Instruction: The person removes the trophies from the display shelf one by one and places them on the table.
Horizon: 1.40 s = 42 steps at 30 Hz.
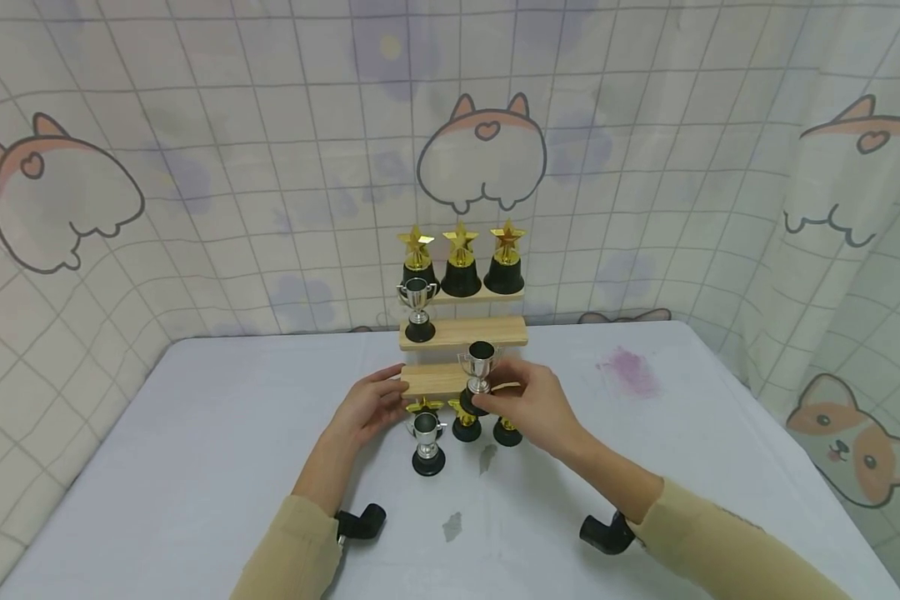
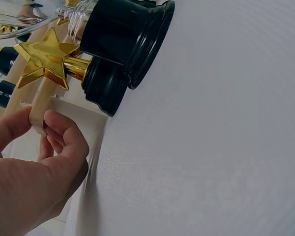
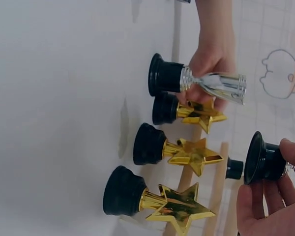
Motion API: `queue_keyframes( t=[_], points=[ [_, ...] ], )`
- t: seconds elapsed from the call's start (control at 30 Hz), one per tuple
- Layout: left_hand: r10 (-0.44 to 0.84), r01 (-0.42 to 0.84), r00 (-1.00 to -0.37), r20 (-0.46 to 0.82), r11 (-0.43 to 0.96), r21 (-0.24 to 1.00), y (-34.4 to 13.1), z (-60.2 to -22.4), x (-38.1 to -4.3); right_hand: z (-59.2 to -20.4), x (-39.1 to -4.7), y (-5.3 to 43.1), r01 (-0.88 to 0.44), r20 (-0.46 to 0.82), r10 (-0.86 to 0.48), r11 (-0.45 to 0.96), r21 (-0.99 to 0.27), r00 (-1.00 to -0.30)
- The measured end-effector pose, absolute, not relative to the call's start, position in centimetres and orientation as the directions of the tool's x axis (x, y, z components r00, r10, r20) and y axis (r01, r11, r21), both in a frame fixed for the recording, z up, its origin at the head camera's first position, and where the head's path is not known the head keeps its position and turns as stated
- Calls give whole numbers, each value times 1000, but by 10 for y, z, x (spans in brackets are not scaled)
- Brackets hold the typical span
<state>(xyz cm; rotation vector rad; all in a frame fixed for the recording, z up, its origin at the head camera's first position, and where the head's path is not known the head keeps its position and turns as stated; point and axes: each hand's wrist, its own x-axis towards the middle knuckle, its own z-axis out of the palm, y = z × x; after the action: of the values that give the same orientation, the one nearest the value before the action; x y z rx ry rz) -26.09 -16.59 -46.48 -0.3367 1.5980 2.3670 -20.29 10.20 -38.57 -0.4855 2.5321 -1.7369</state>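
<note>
My right hand (image 1: 536, 410) holds a small silver trophy cup (image 1: 481, 357) by its black base (image 3: 266, 162), upright in front of the lowest step of a wooden tiered stand (image 1: 429, 381). At that step's left end, my left hand (image 1: 367, 406) pinches the board (image 2: 38, 115) between thumb and fingers. Three gold star trophies (image 1: 466, 427) stand on the table before the stand. Just in front of the left one is another silver cup (image 1: 427, 450). A silver cup (image 1: 418, 307) occupies the middle step's left end.
On the top step stand three more gold star trophies (image 1: 461, 262). A white cloth covers the table (image 1: 240, 433), with grey marks and a pink stain (image 1: 632, 371). Behind hangs a checked curtain (image 1: 285, 167). Black devices (image 1: 607, 533) sit at both wrists.
</note>
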Motion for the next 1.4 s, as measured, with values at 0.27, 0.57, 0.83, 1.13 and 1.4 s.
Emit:
queue_keyframes(
  t=[0.27, 0.57, 0.83, 1.13, 1.4],
  points=[
    [85, -357, -933, -350, -342, 869, -167, -462, -260, -394, -195, 104, -256, 163, -279, 337, -906, -946],
    [83, -355, -934, -348, -347, 868, -166, -462, -259, -406, -187, 106, -251, 152, -301, 325, -912, -941],
    [85, -353, -935, -345, -349, 868, -165, -461, -258, -417, -180, 105, -241, 132, -326, 319, -917, -936],
    [86, -352, -935, -345, -356, 866, -166, -461, -258, -428, -174, 100, -227, 114, -333, 322, -919, -936],
    [88, -353, -934, -345, -354, 866, -165, -460, -258, -442, -174, 96, -172, 73, -346, 265, -949, -935]
  ],
)
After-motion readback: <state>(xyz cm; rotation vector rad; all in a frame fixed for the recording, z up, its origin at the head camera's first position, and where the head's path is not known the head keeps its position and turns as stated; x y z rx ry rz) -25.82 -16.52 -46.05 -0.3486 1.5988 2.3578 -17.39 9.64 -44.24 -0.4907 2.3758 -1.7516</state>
